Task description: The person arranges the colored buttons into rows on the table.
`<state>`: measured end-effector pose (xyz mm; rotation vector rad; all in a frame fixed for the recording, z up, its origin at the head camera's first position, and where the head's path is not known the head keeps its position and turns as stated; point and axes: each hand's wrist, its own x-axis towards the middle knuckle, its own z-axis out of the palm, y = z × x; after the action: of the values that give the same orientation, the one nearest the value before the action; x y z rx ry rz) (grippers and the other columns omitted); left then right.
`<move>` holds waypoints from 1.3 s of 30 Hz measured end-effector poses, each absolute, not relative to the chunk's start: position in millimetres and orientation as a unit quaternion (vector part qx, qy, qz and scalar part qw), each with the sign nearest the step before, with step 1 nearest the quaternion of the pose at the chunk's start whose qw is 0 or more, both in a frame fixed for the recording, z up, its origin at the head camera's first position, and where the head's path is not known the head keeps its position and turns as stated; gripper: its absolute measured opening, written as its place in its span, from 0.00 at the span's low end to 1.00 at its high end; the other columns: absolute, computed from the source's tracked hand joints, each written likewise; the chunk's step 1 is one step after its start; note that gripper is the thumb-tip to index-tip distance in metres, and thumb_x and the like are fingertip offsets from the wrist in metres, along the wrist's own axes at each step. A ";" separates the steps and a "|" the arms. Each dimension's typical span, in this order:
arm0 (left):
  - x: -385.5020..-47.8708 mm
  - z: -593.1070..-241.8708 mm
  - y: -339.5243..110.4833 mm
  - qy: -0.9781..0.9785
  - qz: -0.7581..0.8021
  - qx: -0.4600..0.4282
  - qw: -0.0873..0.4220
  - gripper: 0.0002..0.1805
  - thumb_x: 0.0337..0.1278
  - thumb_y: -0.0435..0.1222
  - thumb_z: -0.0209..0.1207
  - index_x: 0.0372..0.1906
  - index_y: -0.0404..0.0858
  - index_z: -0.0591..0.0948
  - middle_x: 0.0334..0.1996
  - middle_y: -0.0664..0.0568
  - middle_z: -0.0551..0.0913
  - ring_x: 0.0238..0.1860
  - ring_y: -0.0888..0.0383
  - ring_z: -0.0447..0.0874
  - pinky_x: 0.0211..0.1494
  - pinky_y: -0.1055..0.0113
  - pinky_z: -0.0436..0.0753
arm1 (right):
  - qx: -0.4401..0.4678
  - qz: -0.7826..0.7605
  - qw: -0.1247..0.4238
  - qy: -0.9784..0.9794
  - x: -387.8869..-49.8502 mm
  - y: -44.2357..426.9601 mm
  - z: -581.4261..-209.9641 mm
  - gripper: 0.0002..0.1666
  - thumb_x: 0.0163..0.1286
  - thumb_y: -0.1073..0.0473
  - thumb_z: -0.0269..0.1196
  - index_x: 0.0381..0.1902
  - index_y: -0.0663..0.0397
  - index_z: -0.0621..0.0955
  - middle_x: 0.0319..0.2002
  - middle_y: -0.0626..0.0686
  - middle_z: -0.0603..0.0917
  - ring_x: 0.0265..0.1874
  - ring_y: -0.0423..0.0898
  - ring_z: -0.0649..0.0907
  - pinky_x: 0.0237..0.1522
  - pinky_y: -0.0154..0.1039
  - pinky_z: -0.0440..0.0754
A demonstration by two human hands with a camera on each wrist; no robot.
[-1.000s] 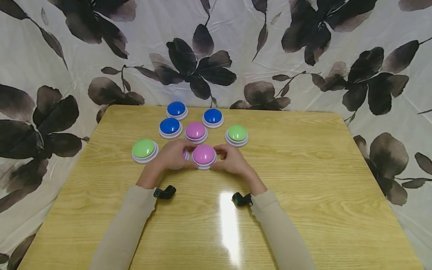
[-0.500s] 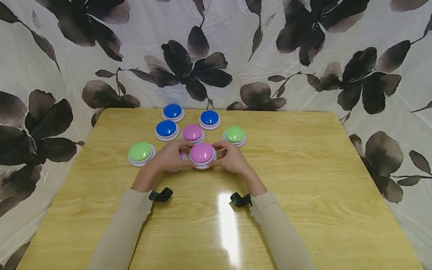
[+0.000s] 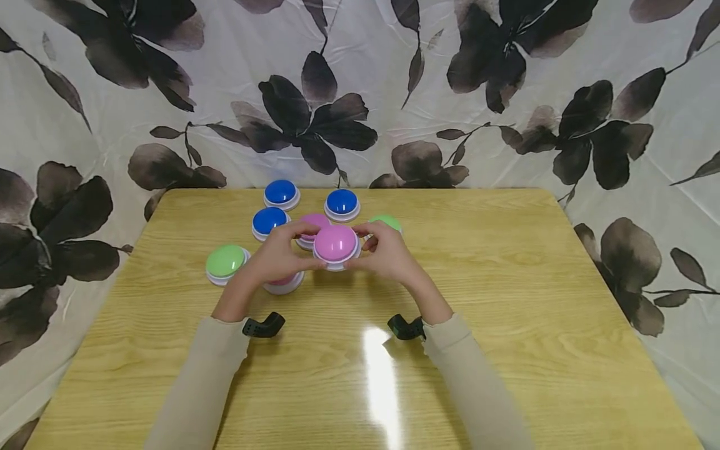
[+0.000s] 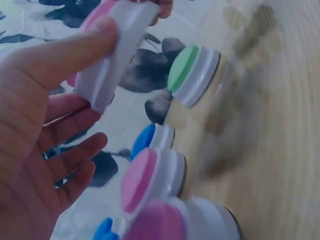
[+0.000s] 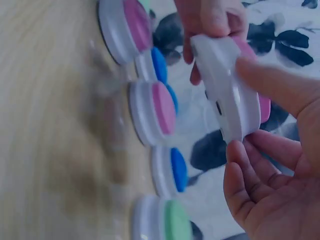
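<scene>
A pink dome push button (image 3: 335, 244) with a white base is held up off the table between both hands. My left hand (image 3: 280, 255) grips its left side, thumb on the near side, and my right hand (image 3: 388, 253) grips its right side likewise. In the right wrist view, the thumb presses the white base (image 5: 225, 85) while the fingertips support its other side. The left wrist view shows the left thumb on the base (image 4: 120, 52), with the lower fingers loose. A second pink button (image 3: 285, 285) sits partly hidden beneath my left hand. Behind the held one, a third pink button (image 3: 316, 219) is partly covered.
Blue buttons stand at the back left (image 3: 280, 192), beside my left fingers (image 3: 269, 220) and at the back middle (image 3: 342, 202). One green button (image 3: 225, 261) is at left; another green button (image 3: 387, 221) is partly behind my right hand. A floral cloth (image 3: 225, 81) hangs behind the wooden table (image 3: 506, 281).
Both hands have raised the pink button from the table, and its shadow now shows beneath it. The pink button under the left hand is more exposed. The head view has shifted slightly.
</scene>
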<state>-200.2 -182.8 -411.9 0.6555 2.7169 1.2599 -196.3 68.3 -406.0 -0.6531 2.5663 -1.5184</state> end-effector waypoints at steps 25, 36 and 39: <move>-273.4 -401.6 -94.8 0.882 0.400 0.241 0.056 0.41 0.41 0.51 0.75 0.62 0.39 0.76 0.57 0.52 0.77 0.61 0.54 0.70 0.65 0.57 0.69 | -0.169 -0.478 0.055 0.860 -252.0 150.6 -390.6 0.38 0.49 0.57 0.78 0.58 0.59 0.78 0.51 0.54 0.81 0.43 0.52 0.81 0.38 0.39 0.81; -297.1 -408.1 -63.6 0.887 0.371 0.259 0.093 0.42 0.43 0.51 0.74 0.64 0.38 0.74 0.59 0.50 0.76 0.61 0.52 0.70 0.63 0.59 0.71 | -0.146 -0.482 0.060 0.862 -264.9 178.6 -401.6 0.37 0.51 0.58 0.78 0.59 0.59 0.78 0.54 0.55 0.80 0.44 0.54 0.80 0.41 0.41 0.80; -302.0 -411.5 -55.0 0.884 0.368 0.268 0.105 0.41 0.43 0.50 0.74 0.63 0.37 0.74 0.58 0.49 0.76 0.60 0.50 0.70 0.62 0.58 0.72 | -0.133 -0.490 0.067 0.859 -267.4 186.3 -408.3 0.37 0.51 0.58 0.77 0.59 0.59 0.78 0.54 0.55 0.80 0.43 0.52 0.79 0.39 0.38 0.78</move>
<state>-302.0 -55.0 -411.5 0.7893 2.6062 1.0834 -267.4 186.3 -408.3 -0.4004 2.5896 -1.4757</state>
